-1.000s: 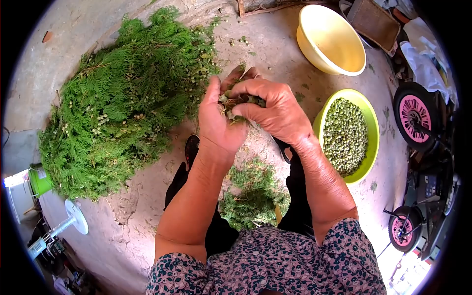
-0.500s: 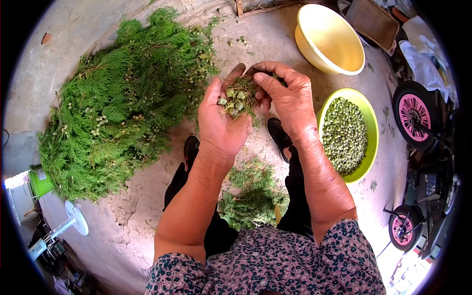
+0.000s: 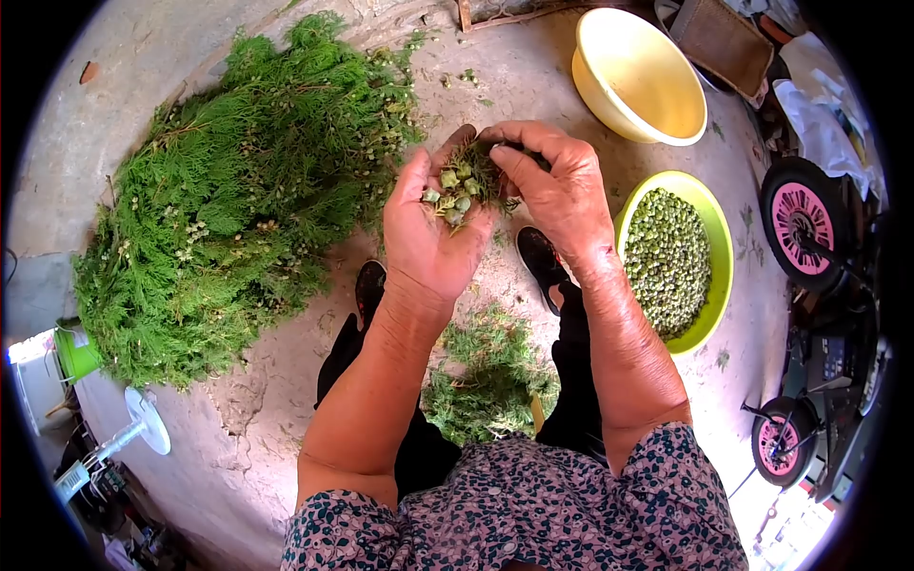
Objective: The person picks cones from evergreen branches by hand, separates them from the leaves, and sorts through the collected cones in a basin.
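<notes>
My left hand [image 3: 428, 238] is cupped, palm up, around several pale green cones [image 3: 459, 190] and bits of cypress foliage. Thumb and forefinger of my right hand [image 3: 564, 195] pinch a green cypress sprig [image 3: 484, 164] just above that palm; the exact spot they grip is partly hidden. To the right of my right forearm, a lime-green basin [image 3: 721, 276] holds a heap of small green cones [image 3: 666, 262]. On the floor to the left lies a large pile of cypress branches [image 3: 238, 209], with cones among the fronds.
A yellow basin [image 3: 690, 136] stands at the upper right. Foliage scraps [image 3: 490, 381] lie between my feet. Wheels with pink rims [image 3: 802, 221] line the right side. A white fan [image 3: 148, 423] and a green bucket [image 3: 78, 352] are at the lower left.
My right fingers have shifted slightly and curled closer at the sprig. The foliage above the left palm now looks greener and more spread; the cones stay in the palm.
</notes>
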Demonstrator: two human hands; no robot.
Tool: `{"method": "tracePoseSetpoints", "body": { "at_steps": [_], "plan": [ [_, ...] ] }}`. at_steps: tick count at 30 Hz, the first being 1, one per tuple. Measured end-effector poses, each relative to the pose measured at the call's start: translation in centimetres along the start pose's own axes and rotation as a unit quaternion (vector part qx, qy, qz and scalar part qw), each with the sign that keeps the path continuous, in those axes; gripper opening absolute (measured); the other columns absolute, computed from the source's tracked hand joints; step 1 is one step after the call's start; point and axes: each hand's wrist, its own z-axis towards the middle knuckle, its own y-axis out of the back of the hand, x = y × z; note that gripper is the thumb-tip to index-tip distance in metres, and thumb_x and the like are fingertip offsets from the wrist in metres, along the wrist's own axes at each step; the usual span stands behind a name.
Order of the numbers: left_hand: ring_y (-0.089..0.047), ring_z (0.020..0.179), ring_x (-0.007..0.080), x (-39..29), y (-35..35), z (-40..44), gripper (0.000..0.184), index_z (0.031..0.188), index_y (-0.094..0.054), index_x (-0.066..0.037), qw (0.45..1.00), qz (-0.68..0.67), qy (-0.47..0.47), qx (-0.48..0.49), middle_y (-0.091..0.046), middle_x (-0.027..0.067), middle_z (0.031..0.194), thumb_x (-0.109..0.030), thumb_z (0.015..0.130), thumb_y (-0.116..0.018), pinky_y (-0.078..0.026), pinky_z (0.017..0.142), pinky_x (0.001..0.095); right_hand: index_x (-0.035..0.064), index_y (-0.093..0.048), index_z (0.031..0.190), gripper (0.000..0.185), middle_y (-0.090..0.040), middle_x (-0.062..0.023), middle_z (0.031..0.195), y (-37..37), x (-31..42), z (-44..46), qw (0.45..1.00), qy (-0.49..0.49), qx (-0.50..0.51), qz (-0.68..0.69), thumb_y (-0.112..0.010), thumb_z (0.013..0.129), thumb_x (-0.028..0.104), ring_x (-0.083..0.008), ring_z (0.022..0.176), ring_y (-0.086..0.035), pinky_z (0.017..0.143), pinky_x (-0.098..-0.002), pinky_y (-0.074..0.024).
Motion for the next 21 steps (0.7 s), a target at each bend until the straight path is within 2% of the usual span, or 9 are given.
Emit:
{"method": "tracePoseSetpoints", "body": {
  "at_steps": [3,4,6,8,11,13,16,18,21],
  "plan": [
    [-0.05,0.1,0.0135,0.1,0.2,0.3,0.051,0.121,-0.04,0.005,0.988,-0.126,0.078,-0.046,-0.051,0.0084,0.112,0.017,0.073,-0.051,-0.044,0.084,0.0238,0.0019,-0.065,0.087,0.014,-0.06,-0.0105,0.078,-0.2,0.4,-0.1,0.994,0.1,0.012,-0.041,-0.06,0.074,0.001,-0.0217,0.071,-0.06,0.067,-0.03,-0.048],
    [-0.05,0.099,0.0133,0.3,0.4,0.0,0.043,0.12,-0.041,0.004,0.999,-0.016,0.032,-0.035,-0.052,0.0075,0.11,0.009,0.078,-0.051,-0.044,0.083,0.0244,0.0022,-0.065,0.086,0.013,-0.06,-0.0102,0.078,-0.2,0.9,-0.2,0.983,0.167,0.037,-0.073,-0.06,0.074,0.001,-0.0227,0.07,-0.059,0.067,-0.0307,-0.0481],
    [-0.05,0.098,0.013,0.5,0.6,0.0,0.036,0.119,-0.043,0.003,0.995,0.094,-0.015,-0.024,-0.053,0.0066,0.109,0.001,0.083,-0.05,-0.044,0.083,0.0251,0.0046,-0.064,0.083,0.014,-0.059,-0.0101,0.08,-0.7,2.1,-0.5,0.988,0.105,0.069,-0.094,-0.06,0.071,-0.001,-0.0257,0.071,-0.059,0.065,-0.0328,-0.0477],
    [-0.051,0.098,0.015,0.4,1.0,0.3,0.033,0.115,-0.047,0.001,0.908,-0.367,0.184,-0.087,-0.053,0.0067,0.109,-0.022,0.092,-0.041,-0.043,0.085,0.0284,0.0035,-0.065,0.09,0.021,-0.059,-0.0084,0.077,-1.1,1.2,-0.6,0.97,0.137,0.105,-0.174,-0.062,0.07,-0.003,-0.0207,0.074,-0.056,0.067,-0.0287,-0.0463],
    [-0.054,0.093,0.0195,-0.3,0.6,0.4,0.037,0.1,-0.053,-0.002,0.886,-0.405,0.208,-0.089,-0.056,0.0071,0.098,-0.033,0.095,-0.034,-0.047,0.082,0.0342,0.0034,-0.064,0.09,0.02,-0.059,-0.0072,0.076,-1.1,0.9,-0.3,0.965,0.146,0.11,-0.186,-0.061,0.071,-0.003,-0.0211,0.072,-0.056,0.067,-0.0289,-0.0468],
    [-0.054,0.095,0.0203,0.4,1.1,0.5,0.041,0.108,-0.051,0.0,0.88,-0.43,0.196,-0.051,-0.056,0.0086,0.102,-0.035,0.095,-0.032,-0.045,0.084,0.0344,0.0037,-0.063,0.09,0.019,-0.059,-0.0055,0.075,-1.0,1.1,-0.3,0.968,0.149,0.11,-0.17,-0.06,0.073,-0.003,-0.0193,0.07,-0.056,0.066,-0.0285,-0.0472],
    [-0.054,0.096,0.0219,0.1,0.8,0.6,0.047,0.115,-0.048,0.001,0.875,-0.449,0.176,-0.026,-0.055,0.0108,0.106,-0.036,0.095,-0.029,-0.044,0.086,0.0354,0.0044,-0.061,0.091,0.015,-0.058,-0.0028,0.072,-0.6,1.9,-0.3,0.997,0.029,0.067,0.027,-0.057,0.079,-0.002,-0.0134,0.065,-0.055,0.058,-0.0248,-0.0463],
    [-0.054,0.095,0.0227,0.0,0.7,0.7,0.047,0.115,-0.048,0.002,0.878,-0.445,0.171,-0.039,-0.056,0.0115,0.105,-0.037,0.095,-0.028,-0.045,0.085,0.0362,0.0041,-0.059,0.093,0.013,-0.058,-0.0038,0.075,0.2,2.0,-0.1,0.954,-0.158,0.073,0.244,-0.058,0.081,0.0,-0.0075,0.058,-0.055,0.041,-0.0173,-0.0391],
    [-0.055,0.094,0.0234,1.0,1.6,1.0,0.049,0.115,-0.047,0.003,0.88,-0.448,0.158,0.009,-0.055,0.0125,0.106,-0.038,0.096,-0.027,-0.045,0.084,0.0366,0.0022,-0.056,0.098,0.016,-0.059,-0.0036,0.07,0.5,1.6,0.1,0.898,-0.185,0.103,0.385,-0.059,0.082,0.002,-0.007,0.058,-0.055,0.042,-0.0177,-0.0383]
  ]
}}
